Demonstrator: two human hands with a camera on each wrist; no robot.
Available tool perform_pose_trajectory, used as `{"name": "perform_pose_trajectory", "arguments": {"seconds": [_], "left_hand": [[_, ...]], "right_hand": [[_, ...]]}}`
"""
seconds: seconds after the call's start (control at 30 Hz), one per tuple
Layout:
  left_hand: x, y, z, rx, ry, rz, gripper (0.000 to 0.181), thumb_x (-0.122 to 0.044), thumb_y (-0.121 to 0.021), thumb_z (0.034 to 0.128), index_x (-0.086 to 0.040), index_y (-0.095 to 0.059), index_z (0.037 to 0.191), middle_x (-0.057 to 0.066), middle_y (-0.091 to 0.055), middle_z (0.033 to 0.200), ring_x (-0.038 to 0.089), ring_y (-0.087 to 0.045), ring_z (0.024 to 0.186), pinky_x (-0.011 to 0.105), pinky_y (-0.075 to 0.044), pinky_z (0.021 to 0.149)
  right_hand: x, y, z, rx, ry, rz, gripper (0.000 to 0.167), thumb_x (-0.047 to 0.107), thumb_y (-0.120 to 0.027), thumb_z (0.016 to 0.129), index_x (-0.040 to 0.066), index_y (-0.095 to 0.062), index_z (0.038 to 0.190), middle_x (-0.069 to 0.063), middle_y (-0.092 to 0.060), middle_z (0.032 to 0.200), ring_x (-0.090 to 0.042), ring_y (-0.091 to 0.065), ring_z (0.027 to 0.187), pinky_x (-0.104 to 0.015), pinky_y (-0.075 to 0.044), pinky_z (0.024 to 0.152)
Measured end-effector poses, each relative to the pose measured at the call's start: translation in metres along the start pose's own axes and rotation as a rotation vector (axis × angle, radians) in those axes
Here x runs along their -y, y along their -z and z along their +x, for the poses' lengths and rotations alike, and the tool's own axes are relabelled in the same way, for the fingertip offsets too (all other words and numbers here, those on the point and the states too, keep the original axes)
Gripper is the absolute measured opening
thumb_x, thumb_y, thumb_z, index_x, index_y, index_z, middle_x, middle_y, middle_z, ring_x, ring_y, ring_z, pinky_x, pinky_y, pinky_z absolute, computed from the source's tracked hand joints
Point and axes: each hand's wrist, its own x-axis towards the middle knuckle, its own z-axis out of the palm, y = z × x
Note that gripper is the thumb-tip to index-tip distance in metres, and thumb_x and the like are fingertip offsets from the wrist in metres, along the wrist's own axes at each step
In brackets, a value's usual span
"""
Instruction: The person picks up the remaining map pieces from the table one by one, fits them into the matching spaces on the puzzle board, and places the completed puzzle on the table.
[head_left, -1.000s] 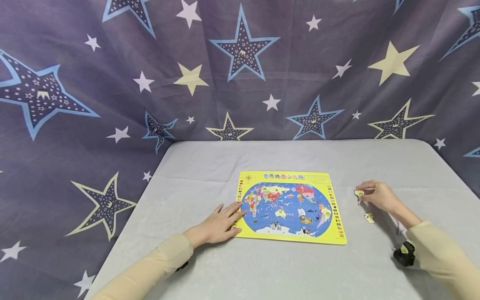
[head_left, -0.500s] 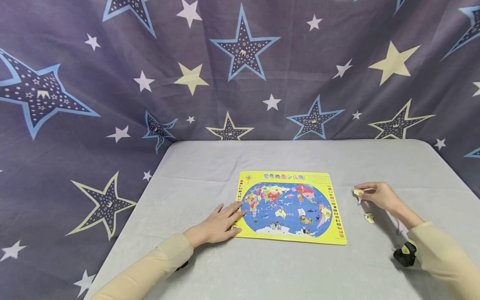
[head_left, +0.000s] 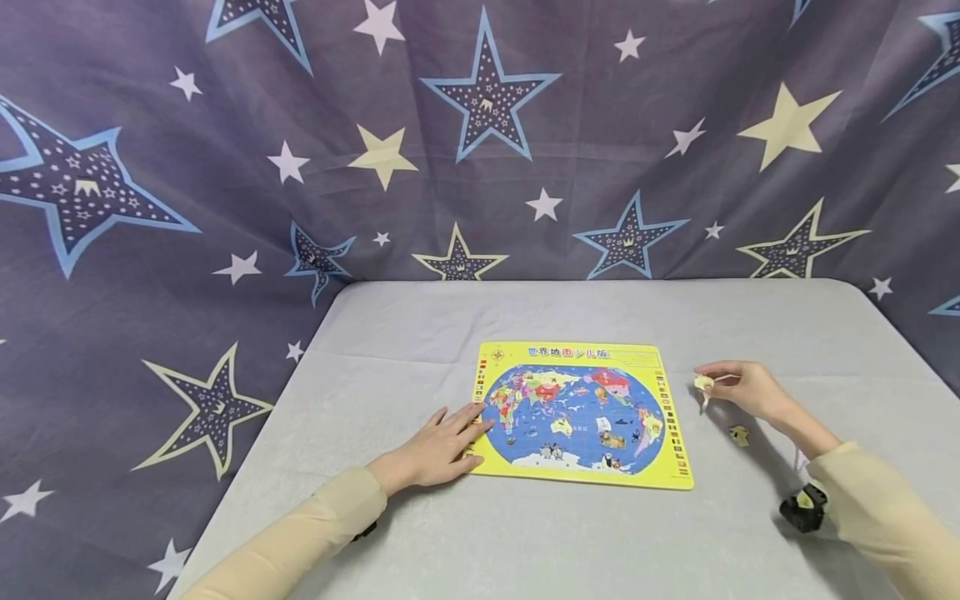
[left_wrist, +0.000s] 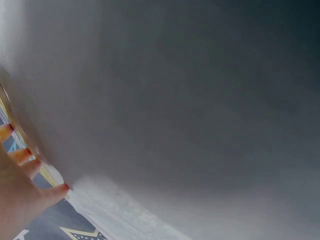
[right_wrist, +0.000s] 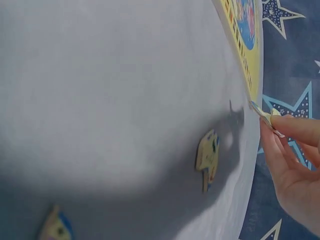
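A yellow-bordered world map puzzle board [head_left: 585,481] lies flat on the table. My left hand [head_left: 437,446] rests on its left edge with fingers spread; in the left wrist view the fingertips [left_wrist: 62,189] meet the board's rim. To the right of the board, my right hand [head_left: 753,390] pinches a small pale puzzle piece [head_left: 703,384] between thumb and fingers, above the tabletop. In the right wrist view this piece is seen nearly edge-on. A second loose puzzle piece [right_wrist: 206,156] lies on the cloth below that hand.
Grey cloth covers the table [head_left: 600,550]. Another small piece [right_wrist: 54,227] shows at the bottom of the right wrist view, partly cut off. A black device [head_left: 804,508] is at the right wrist. A star-patterned curtain [head_left: 555,233] hangs behind the table.
My right hand has moved slightly left toward the board with the pinched puzzle piece. The left hand and the board have stayed in place.
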Motion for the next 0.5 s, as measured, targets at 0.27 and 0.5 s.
{"name": "perform_pose_trajectory", "arguments": {"seconds": [0.27, 0.5], "left_hand": [[0.000, -0.001, 0.000, -0.001, 0.001, -0.005, 0.058, -0.047, -0.033, 0.0923, -0.019, -0.023, 0.142, 0.007, -0.011, 0.148, 0.020, -0.010, 0.135, 0.052, -0.014, 0.102], [0.002, -0.004, 0.001, -0.019, -0.009, 0.001, 0.058, -0.047, -0.034, 0.0921, -0.019, -0.024, 0.142, 0.007, -0.012, 0.148, 0.021, -0.012, 0.134, 0.053, -0.015, 0.102]], "right_hand": [[0.010, -0.005, 0.000, 0.034, -0.015, 0.035, 0.035, 0.008, -0.063, 0.079, -0.010, -0.057, 0.109, -0.026, -0.059, 0.100, -0.014, -0.060, 0.075, -0.024, -0.049, 0.064], [0.016, -0.009, 0.002, 0.076, -0.020, 0.071, 0.034, 0.007, -0.061, 0.080, -0.010, -0.056, 0.109, -0.025, -0.060, 0.099, -0.014, -0.060, 0.075, -0.029, -0.050, 0.066]]}}
